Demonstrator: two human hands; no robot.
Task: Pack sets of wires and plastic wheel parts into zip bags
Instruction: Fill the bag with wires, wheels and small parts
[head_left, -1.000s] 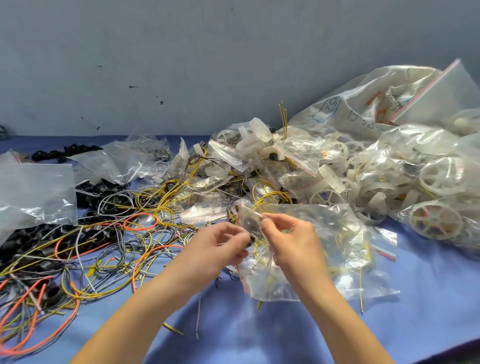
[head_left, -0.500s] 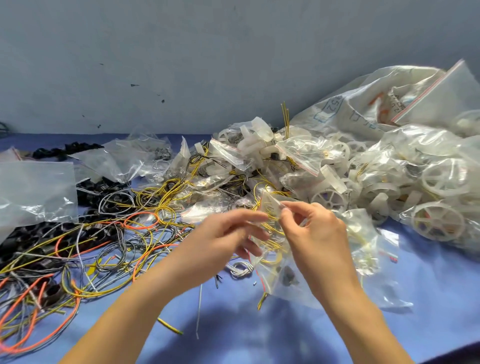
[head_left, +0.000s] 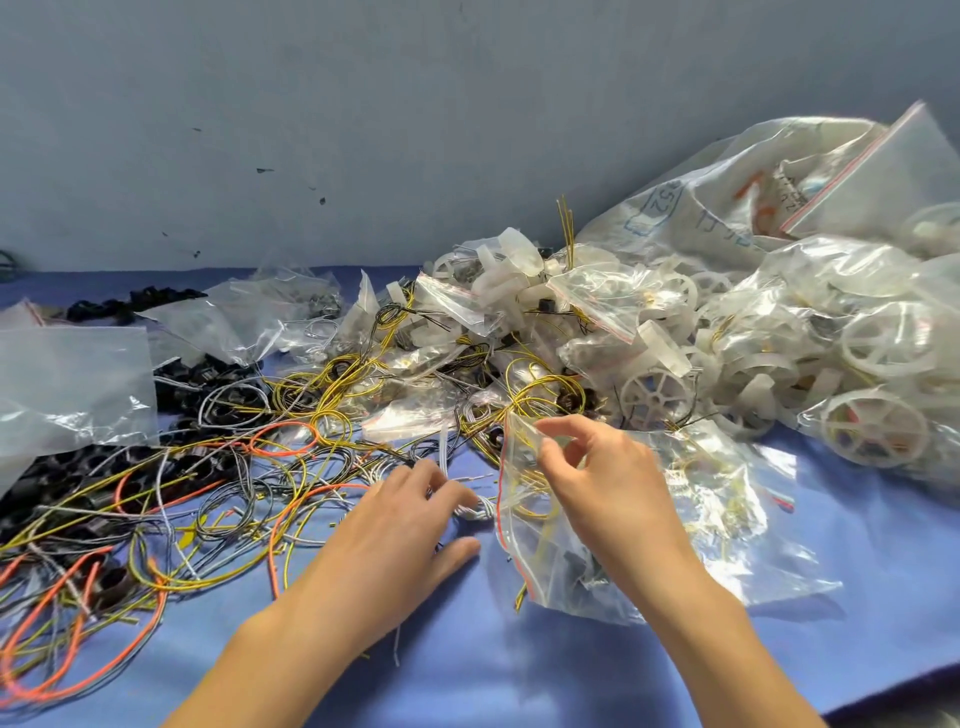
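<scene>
The left hand, spread, is dropping from the bag to a grey coil, the right hand pinching it open for loading.

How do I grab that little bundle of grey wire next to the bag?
Pinch the small coiled bundle of grey wire across its wound middle, from the left, where the left hand reaches. It lies flat, and the clear zip bag with a red strip, pinched by the right hand, crowds its right side.
</scene>
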